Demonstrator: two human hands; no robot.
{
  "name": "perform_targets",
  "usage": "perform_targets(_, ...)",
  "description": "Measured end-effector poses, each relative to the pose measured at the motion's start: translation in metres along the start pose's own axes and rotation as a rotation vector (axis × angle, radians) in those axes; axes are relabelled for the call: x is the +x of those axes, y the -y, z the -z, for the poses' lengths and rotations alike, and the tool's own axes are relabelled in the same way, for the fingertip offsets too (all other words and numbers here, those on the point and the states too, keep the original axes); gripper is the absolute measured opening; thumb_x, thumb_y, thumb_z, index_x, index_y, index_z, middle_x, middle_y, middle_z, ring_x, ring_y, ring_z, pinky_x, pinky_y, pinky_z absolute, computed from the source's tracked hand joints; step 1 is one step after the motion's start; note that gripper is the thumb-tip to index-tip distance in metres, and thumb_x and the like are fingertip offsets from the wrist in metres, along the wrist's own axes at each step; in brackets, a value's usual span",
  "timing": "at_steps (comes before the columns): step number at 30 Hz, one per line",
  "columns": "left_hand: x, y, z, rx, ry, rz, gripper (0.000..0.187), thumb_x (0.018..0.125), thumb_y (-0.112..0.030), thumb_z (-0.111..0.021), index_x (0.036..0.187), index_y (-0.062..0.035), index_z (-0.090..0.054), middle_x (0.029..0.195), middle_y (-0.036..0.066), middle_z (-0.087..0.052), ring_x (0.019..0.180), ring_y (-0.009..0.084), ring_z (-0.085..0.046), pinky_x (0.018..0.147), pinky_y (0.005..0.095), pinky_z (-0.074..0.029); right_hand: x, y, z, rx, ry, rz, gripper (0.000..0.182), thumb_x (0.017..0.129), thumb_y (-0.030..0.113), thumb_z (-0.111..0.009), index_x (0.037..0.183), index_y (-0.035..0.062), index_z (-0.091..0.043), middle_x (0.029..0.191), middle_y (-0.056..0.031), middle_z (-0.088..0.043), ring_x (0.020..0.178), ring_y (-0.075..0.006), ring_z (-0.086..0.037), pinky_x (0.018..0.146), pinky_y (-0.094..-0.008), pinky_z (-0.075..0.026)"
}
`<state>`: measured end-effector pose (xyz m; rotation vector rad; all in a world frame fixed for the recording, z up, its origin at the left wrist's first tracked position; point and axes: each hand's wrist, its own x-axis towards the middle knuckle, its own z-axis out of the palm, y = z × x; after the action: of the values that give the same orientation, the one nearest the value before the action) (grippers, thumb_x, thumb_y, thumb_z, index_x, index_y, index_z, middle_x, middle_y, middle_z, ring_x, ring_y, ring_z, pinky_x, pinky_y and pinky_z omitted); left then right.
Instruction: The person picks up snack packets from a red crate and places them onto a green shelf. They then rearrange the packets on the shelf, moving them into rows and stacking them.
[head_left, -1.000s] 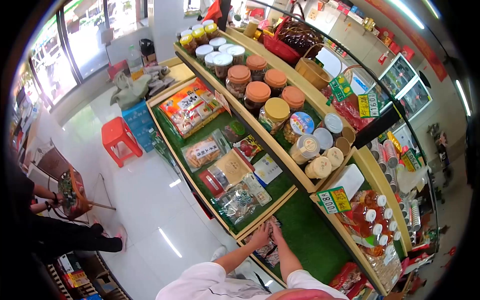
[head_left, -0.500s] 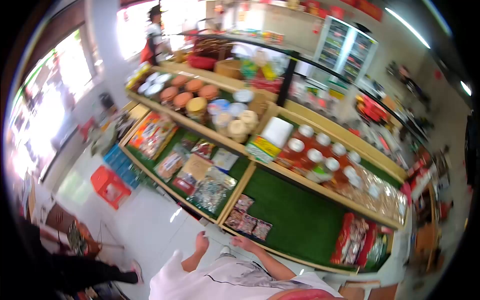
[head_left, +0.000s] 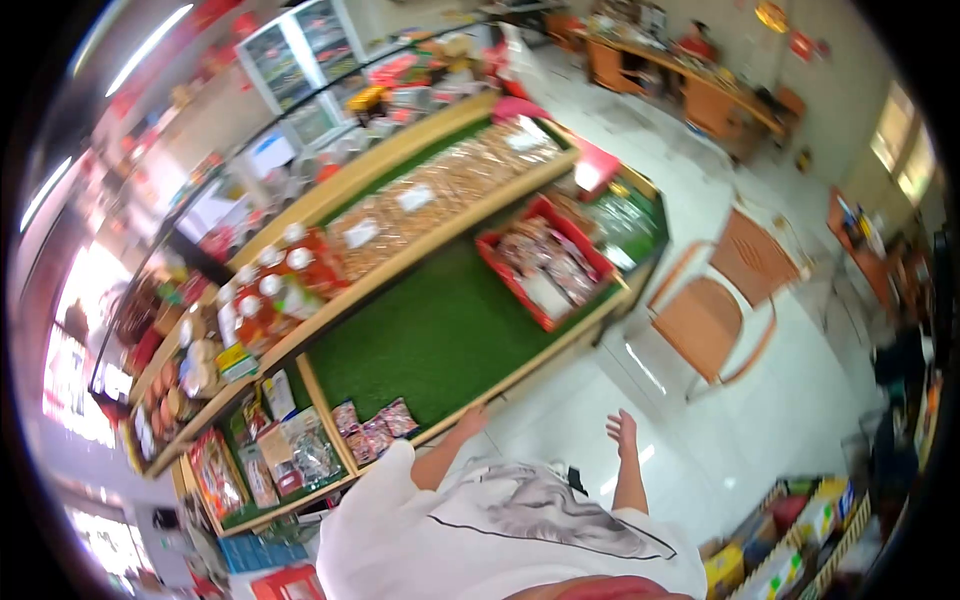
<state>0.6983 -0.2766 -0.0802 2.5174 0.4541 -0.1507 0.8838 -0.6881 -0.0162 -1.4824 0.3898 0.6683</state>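
My left hand [head_left: 472,420] is beside the front wooden edge of the green-lined shelf, its fingers partly blurred. Held out over the white floor, my right hand [head_left: 622,430] has its fingers spread and nothing in it. Small pink packets [head_left: 375,432] lie on the green lining [head_left: 430,320] to the left of my left hand. Farther along the shelf, a red box [head_left: 545,262] holds several packaged items. On the upper tier are bottles with white caps [head_left: 272,290] and clear bags of brown food [head_left: 415,198].
Two brown chairs [head_left: 700,325] stand on the floor to the right. A crate of colourful packages [head_left: 790,540] is at the lower right. Desks [head_left: 690,75] line the far wall, where a person in red [head_left: 697,42] is seated. A red stool [head_left: 288,583] shows at the bottom left.
The view has turned to the right, bringing the chairs and desks into sight. My right hand is now farther from my left hand and away from the shelf edge.
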Motion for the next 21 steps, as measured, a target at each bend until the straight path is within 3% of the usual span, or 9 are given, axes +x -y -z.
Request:
perform_targets(1,0.03,-0.033,-0.006,-0.245,0.065,0.068,0.031,0.086,-0.023,-0.048,0.103,0.0007,-0.058,0.103,0.026,-0.06,0.098,0.0405,-0.056,0.086,0.0466,-0.045,0.0,-0.003,0.017,0.023,-0.034,-0.011,0.056,0.091,0.043,-0.044,0.136,0.0105,-0.039,0.116,-0.0149,-0.061,0.094,-0.0298,-0.062,0.08,-0.0408,-0.049)
perform_targets(2,0.057,-0.055,-0.009,0.068,0.184,-0.212,0.03,0.088,-0.025,-0.048,0.101,0.0003,-0.059,0.103,0.024,-0.06,0.098,0.04,-0.056,0.085,0.0473,-0.045,-0.006,-0.007,0.028,0.073,-0.045,-0.019,0.055,0.091,0.043,-0.044,0.135,0.0104,-0.039,0.117,-0.0149,-0.061,0.094,-0.0301,-0.062,0.079,-0.0404,-0.05)
perform_targets(3,0.066,-0.125,0.024,-0.189,0.352,0.135,0.031,0.087,-0.024,-0.053,0.106,-0.0005,-0.059,0.108,0.023,-0.06,0.103,0.0381,-0.055,0.088,0.0455,-0.044,-0.014,-0.011,0.032,0.115,-0.053,-0.027,0.055,0.091,0.044,-0.045,0.135,0.0103,-0.039,0.117,-0.015,-0.061,0.095,-0.0304,-0.062,0.079,-0.0399,-0.05)
perform_targets(6,0.09,-0.19,0.004,-0.318,0.174,-0.114,0.04,0.085,-0.021,-0.058,0.119,-0.0009,-0.055,0.118,0.021,-0.057,0.112,0.0352,-0.053,0.097,0.0397,-0.041,-0.024,-0.022,0.021,0.179,-0.023,-0.177,0.051,0.093,0.039,-0.044,0.133,0.0085,-0.04,0.115,-0.0159,-0.062,0.094,-0.0294,-0.064,0.077,-0.0376,-0.052)
perform_targets(7,0.094,-0.215,0.012,-0.33,0.239,-0.09,0.041,0.084,-0.022,-0.058,0.12,-0.0007,-0.054,0.119,0.02,-0.056,0.111,0.0345,-0.053,0.097,0.0389,-0.041,-0.026,-0.021,0.014,0.167,0.0,-0.24,0.052,0.093,0.037,-0.044,0.134,0.0065,-0.04,0.114,-0.016,-0.062,0.094,-0.0292,-0.064,0.078,-0.0371,-0.052)
perform_targets(10,0.114,-0.218,-0.012,-0.377,0.218,-0.134,0.04,0.084,-0.021,-0.058,0.119,-0.0017,-0.055,0.119,0.02,-0.056,0.11,0.0333,-0.054,0.095,0.038,-0.042,-0.021,-0.026,-0.003,0.126,0.101,-0.317,0.053,0.09,0.039,-0.049,0.13,0.0046,-0.043,0.113,-0.0163,-0.063,0.091,-0.0271,-0.064,0.074,-0.0372,-0.053)
perform_targets(13,0.141,-0.209,-0.018,-0.477,0.219,-0.005,0.038,0.084,-0.02,-0.059,0.118,-0.0026,-0.055,0.117,0.02,-0.057,0.105,0.0327,-0.057,0.092,0.037,-0.045,-0.002,0.003,-0.003,0.08,0.208,-0.326,0.053,0.091,0.037,-0.047,0.132,0.0028,-0.041,0.115,-0.0173,-0.062,0.097,-0.0296,-0.063,0.08,-0.0375,-0.052)
perform_targets(19,0.201,-0.187,0.009,-0.573,-0.065,0.18,0.033,0.084,-0.014,-0.059,0.115,-0.0019,-0.056,0.11,0.018,-0.062,0.1,0.0315,-0.061,0.088,0.0345,-0.047,0.079,0.095,-0.003,-0.04,0.019,-0.31,0.049,0.092,0.031,-0.045,0.129,0.0002,-0.043,0.114,-0.0188,-0.062,0.096,-0.0286,-0.063,0.082,-0.0382,-0.05)
perform_targets(21,0.228,-0.191,0.025,-0.628,-0.122,0.181,0.03,0.087,-0.014,-0.057,0.114,-0.0026,-0.058,0.111,0.015,-0.063,0.096,0.0251,-0.063,0.084,0.0321,-0.049,0.111,0.129,-0.007,-0.085,0.037,-0.255,0.049,0.092,0.032,-0.045,0.129,-0.0008,-0.044,0.114,-0.0188,-0.061,0.095,-0.0278,-0.063,0.082,-0.037,-0.05)
